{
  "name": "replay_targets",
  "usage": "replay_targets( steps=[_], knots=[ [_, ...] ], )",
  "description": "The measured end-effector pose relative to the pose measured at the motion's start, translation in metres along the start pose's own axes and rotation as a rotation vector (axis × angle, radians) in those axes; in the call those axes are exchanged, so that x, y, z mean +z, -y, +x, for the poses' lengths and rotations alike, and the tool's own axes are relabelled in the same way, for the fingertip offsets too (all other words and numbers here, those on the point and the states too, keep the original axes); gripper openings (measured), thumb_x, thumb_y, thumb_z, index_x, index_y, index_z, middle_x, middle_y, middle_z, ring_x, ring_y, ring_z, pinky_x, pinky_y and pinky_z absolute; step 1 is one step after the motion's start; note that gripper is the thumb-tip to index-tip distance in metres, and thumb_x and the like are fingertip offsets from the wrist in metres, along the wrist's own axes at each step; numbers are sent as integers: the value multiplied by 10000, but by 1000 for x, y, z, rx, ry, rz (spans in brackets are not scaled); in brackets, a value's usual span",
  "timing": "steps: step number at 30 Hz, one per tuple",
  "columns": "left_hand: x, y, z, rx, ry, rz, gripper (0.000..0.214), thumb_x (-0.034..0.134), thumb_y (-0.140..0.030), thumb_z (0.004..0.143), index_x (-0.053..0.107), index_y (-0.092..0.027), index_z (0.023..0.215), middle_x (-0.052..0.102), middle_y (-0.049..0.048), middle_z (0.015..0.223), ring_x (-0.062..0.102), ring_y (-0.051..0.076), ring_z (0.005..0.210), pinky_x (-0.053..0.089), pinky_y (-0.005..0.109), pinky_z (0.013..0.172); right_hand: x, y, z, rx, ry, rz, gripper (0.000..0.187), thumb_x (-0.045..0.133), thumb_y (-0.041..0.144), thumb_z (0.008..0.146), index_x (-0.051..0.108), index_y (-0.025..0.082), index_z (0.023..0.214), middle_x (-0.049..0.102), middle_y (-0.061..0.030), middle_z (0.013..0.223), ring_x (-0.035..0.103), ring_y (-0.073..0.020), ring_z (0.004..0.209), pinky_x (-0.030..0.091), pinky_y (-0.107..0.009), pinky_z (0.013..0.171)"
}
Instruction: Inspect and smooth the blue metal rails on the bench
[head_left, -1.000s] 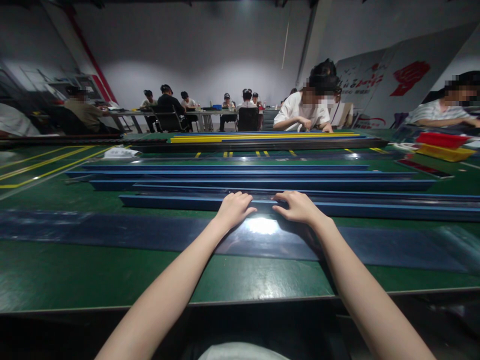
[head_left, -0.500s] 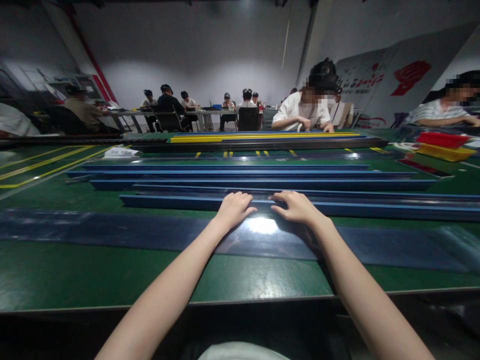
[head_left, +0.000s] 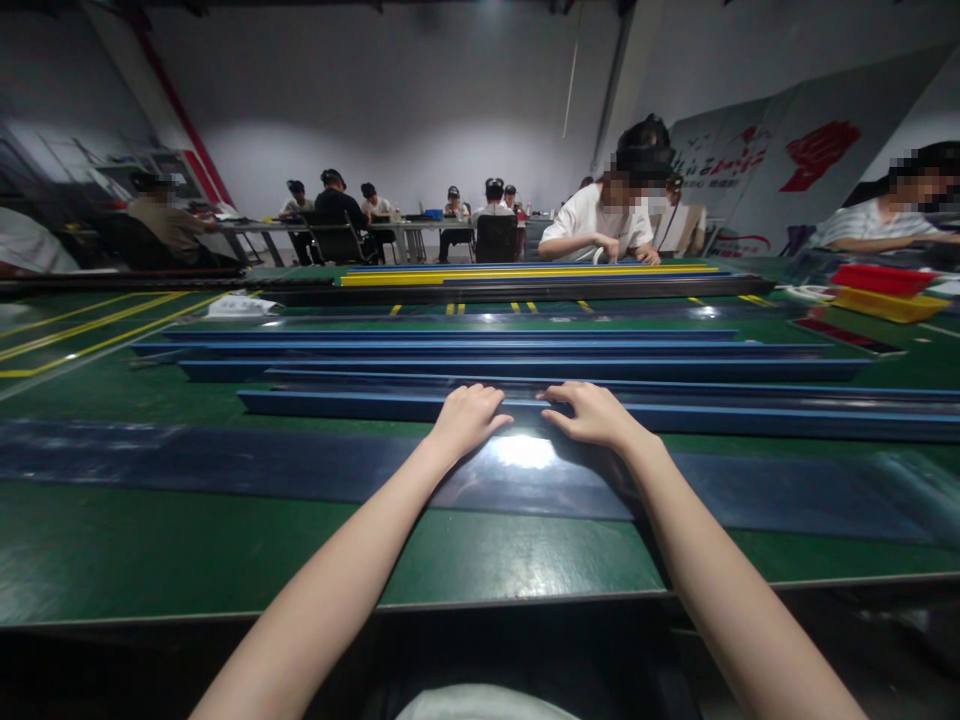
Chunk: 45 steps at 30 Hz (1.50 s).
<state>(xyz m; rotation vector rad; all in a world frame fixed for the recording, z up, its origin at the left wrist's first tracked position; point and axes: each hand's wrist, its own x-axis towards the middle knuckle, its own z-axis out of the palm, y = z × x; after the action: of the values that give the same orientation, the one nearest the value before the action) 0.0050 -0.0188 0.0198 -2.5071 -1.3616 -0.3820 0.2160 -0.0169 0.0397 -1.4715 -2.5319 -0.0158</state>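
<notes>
A long blue plastic channel [head_left: 360,404] lies across the green table in front of me. My left hand [head_left: 472,415] is on its near wall, fingers bent over the upper edge and thumb on the near side. A short way to the right, my right hand [head_left: 589,412] grips the same wall in the same manner, its thumb pointing inward. The fingertips are partly hidden inside the channel. Between my forearms a flat, clear bluish plastic strip [head_left: 285,465] lies on the table, with a bright light reflection on it.
Beyond lie more blue channels [head_left: 510,368], then yellow strips [head_left: 525,276] on a dark strip. A red tray [head_left: 885,280] and a yellow tray [head_left: 889,305] stand at the right. A co-worker [head_left: 600,225] works across the green table [head_left: 517,555]; its near edge is before me.
My hands and the blue channel have stayed in place. The co-worker across the table has shifted slightly left.
</notes>
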Motion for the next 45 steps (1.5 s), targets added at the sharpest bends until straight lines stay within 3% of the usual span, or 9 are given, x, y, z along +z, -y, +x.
replay_targets(
  steps=[45],
  knots=[
    [-1,0,1,2,1,1,273,522,-438,831,565,-177,894,648,38,907,572,189,874,393,276,700,4,-1,1,-10,17,-25,411,460,396,819,581,204,1163,623,-84,1100,566,-205,1005,401,-265,811]
  ],
)
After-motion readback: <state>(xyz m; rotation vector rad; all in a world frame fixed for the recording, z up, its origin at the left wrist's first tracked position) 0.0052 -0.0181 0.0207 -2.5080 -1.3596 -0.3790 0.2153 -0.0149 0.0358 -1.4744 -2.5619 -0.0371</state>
